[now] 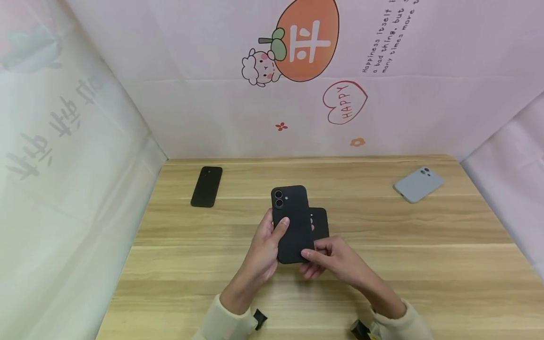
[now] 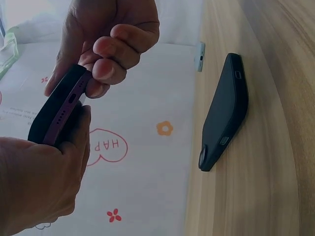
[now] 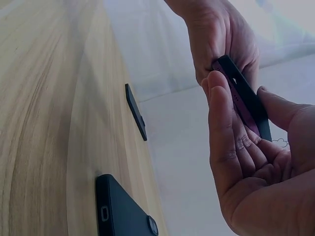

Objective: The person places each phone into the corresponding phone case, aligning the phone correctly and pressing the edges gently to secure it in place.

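Raised over the table is a phone in a black case (image 1: 295, 231), its two-lens back facing up and its top pointing away from me. My left hand (image 1: 264, 245) grips it along the left side, thumb across the back. My right hand (image 1: 337, 259) pinches its lower right corner, thumb on the back. In the left wrist view the bottom edge of the held phone (image 2: 64, 108) shows purple with a charging port, framed by the black case. A second black phone (image 1: 321, 222) lies on the table beyond, partly hidden by the held one and my right hand.
On the wooden table (image 1: 178, 255), another black phone (image 1: 207, 186) lies at the back left. A pale blue-grey phone (image 1: 418, 185) lies back right, camera side up. White printed cloth (image 1: 204, 104) hangs behind the table and at both sides.
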{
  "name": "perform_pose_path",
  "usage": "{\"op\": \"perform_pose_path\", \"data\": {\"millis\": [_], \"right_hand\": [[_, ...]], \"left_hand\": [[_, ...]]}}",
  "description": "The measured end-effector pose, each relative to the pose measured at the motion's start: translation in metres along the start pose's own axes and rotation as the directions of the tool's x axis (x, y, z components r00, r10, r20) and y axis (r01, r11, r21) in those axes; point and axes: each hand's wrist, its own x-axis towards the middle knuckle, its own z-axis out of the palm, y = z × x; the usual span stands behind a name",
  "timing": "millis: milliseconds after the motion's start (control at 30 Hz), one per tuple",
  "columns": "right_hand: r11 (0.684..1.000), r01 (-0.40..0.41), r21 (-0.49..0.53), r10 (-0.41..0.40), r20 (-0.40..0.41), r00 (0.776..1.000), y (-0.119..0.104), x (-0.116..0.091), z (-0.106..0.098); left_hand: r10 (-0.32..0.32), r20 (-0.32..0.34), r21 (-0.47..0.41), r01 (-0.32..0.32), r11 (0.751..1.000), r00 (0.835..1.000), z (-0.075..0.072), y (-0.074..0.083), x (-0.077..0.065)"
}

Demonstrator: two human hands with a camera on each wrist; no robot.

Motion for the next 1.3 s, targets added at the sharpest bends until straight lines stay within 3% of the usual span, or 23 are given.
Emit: {"op": "perform_pose_path", "data": {"millis": [267,633,733,933,1300], "right_hand": [[1.0,0.005,-0.016,-0.005,-0.016,1.0,-0.002,-0.003,-0.004],[0.998,-0.04,-0.045,0.032,-0.154,0.988,-0.005,-0.005,-0.012],[0.998,-0.059,-0.014,0.054,-0.215,0.975,-0.005,-0.005,-0.013],[0.996,-0.076,0.039,0.085,-0.36,0.929,-0.006,-0.006,-0.016],[0.998,-0.04,0.044,0.053,-0.368,0.928,-0.006,-0.007,-0.018]], "left_hand": [[-0.038,-0.014,-0.01,0.038,0.999,0.999,-0.005,0.002,0.004],[-0.028,-0.018,-0.043,0.027,0.999,0.999,-0.009,0.007,0.005],[-0.017,-0.01,-0.062,0.016,0.998,1.0,-0.009,0.006,0.005],[-0.015,-0.007,-0.058,0.014,0.998,1.0,-0.008,0.007,0.004],[-0.02,0.002,-0.021,0.02,1.0,1.0,-0.01,0.006,0.003]]}}
